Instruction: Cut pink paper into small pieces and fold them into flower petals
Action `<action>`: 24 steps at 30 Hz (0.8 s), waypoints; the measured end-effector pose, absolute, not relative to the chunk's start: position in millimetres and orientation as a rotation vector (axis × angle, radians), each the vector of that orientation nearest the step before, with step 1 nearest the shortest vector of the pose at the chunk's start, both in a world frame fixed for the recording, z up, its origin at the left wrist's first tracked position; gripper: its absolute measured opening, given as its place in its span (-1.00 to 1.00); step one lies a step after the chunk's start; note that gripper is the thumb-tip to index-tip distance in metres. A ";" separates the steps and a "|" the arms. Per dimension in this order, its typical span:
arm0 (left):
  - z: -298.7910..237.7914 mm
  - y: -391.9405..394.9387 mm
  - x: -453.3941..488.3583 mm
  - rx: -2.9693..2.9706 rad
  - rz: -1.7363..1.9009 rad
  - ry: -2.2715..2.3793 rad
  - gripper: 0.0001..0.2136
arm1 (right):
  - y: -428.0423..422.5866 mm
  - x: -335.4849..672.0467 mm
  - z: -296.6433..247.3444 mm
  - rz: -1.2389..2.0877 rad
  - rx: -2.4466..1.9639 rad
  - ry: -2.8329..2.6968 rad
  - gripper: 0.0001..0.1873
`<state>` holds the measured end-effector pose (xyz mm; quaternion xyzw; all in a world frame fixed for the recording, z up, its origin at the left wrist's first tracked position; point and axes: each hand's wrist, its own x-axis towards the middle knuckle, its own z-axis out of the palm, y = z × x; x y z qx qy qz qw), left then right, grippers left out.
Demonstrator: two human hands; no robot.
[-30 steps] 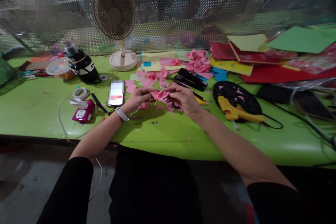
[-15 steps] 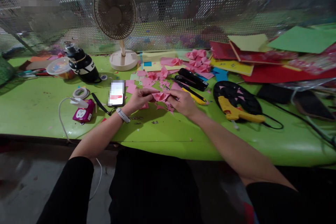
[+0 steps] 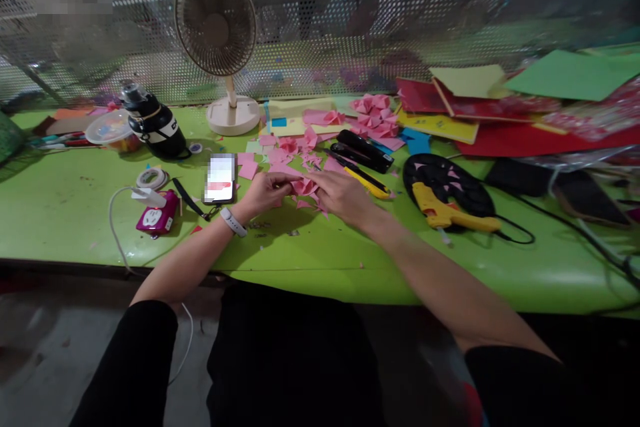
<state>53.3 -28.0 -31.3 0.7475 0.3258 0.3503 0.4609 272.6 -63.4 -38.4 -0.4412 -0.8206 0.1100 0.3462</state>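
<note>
Left of the long black stapler (image 3: 364, 151), the bare left hand (image 3: 267, 192) pinches a folded pink paper piece (image 3: 303, 187); the bare right hand (image 3: 345, 197) touches it, its finger grip hidden from me.

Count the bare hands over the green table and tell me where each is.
2. The left hand grips the left side of the folded pink paper; the right hand has fingers on its right side. No other hand shows over the table.
</note>
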 end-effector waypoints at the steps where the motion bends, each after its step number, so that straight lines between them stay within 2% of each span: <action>1: -31.9 -27.7 53.2 1.859 0.851 0.799 -0.78 | -62.9 272.9 -39.7 0.236 -1.139 -2.181 -0.70; 7: -32.8 -27.8 52.4 1.987 0.865 0.780 -0.78 | -62.1 273.1 -42.0 -0.130 -1.184 -2.323 -0.69; 14: -31.6 -27.3 51.1 2.366 0.929 0.808 -0.76 | -65.0 268.0 -40.6 0.041 -1.250 -2.361 -0.64; 24: -34.1 -30.3 51.0 2.847 0.782 0.916 -0.73 | -68.6 265.9 -40.4 -0.003 -1.338 -2.291 -0.66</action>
